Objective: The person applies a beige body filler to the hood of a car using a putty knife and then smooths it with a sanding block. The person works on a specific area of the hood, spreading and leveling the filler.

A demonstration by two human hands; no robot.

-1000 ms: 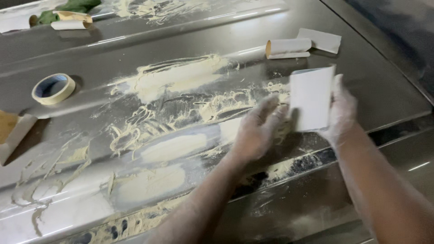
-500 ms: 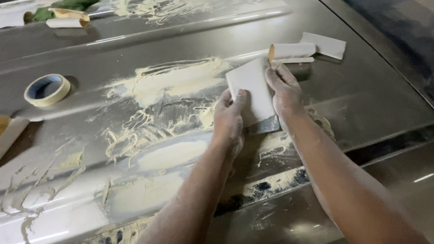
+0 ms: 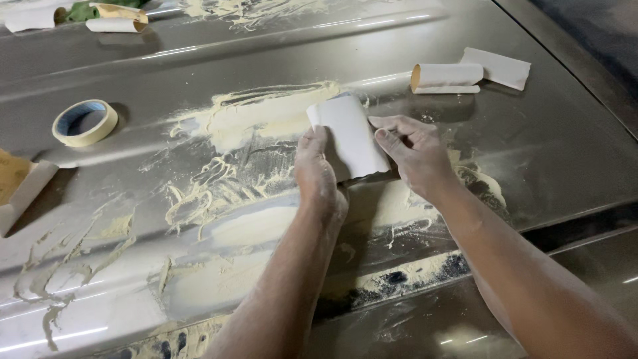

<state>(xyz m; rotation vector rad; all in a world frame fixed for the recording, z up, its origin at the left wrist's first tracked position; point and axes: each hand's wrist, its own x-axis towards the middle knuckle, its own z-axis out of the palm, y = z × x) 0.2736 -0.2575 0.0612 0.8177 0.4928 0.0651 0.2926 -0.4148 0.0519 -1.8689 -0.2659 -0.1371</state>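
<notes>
A white sheet of sandpaper (image 3: 351, 136), bent so its upper end curls over, lies pressed against the grey metal panel (image 3: 219, 66) between both hands. The left hand (image 3: 319, 174) has its fingers closed along the sheet's left edge, thumb tucked beneath; the right hand (image 3: 415, 149) pinches the sheet's right edge with thumb and forefinger, the other fingers spread flat on the panel.

Far left of the left fingers, a cardboard piece (image 3: 18, 187) sits at the frame's edge, and a roll of masking tape (image 3: 84, 122) lies well apart. Yellowish filler smears (image 3: 259, 119) spread from just left of the left fingers, under the sheet and below both wrists. Beyond the right fingertips, a rolled sandpaper tube (image 3: 446, 78) and a flat sandpaper piece (image 3: 497, 66) rest near each other. More rolled scraps (image 3: 116, 18) lie at the top left.

Nothing stands between the fingers and the smears. The panel's lower edge runs just below the wrists, with a dark seam (image 3: 585, 223) to the right.
</notes>
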